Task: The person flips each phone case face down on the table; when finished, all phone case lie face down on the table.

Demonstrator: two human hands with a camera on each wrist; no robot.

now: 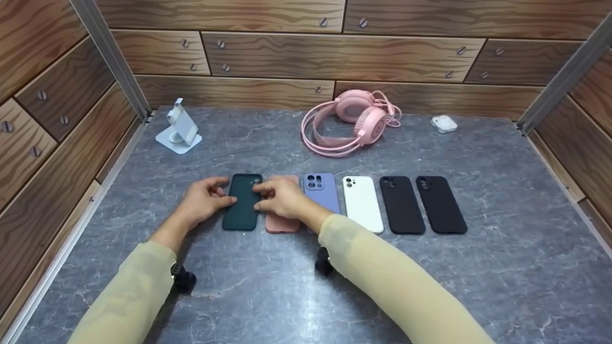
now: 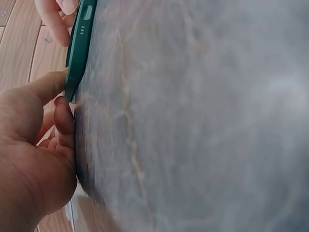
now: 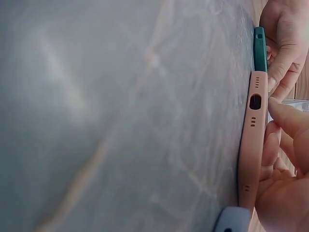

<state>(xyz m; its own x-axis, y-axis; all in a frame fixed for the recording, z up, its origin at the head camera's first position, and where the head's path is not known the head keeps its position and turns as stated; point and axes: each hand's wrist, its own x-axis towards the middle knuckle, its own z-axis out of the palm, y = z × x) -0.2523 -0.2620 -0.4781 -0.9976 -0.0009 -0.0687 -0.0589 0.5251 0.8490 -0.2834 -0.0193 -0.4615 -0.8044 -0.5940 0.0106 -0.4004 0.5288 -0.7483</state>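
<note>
A dark green phone case [image 1: 244, 205] lies at the left end of a row of cases, between my two hands. My left hand [image 1: 201, 200] is at its left side, with the thumb tip over the edge and the other fingers loosely bent beside it. In the left wrist view that thumb touches the green case [image 2: 79, 53] near a corner. My right hand [image 1: 282, 196] reaches over the pink phone case [image 1: 282, 224], its thumb and forefinger tips at the green case's right edge. The right wrist view shows the pink case [image 3: 252, 145] edge-on below the right hand [image 3: 287, 169].
Rightward in the row come a purple case [image 1: 322, 193], a white case [image 1: 363, 205] and two black cases [image 1: 402, 205]. Behind them are pink headphones [image 1: 370, 126], a white stand [image 1: 179, 129] at left and a small white item [image 1: 443, 124]. Wood-patterned walls enclose the grey tabletop [image 1: 267, 286].
</note>
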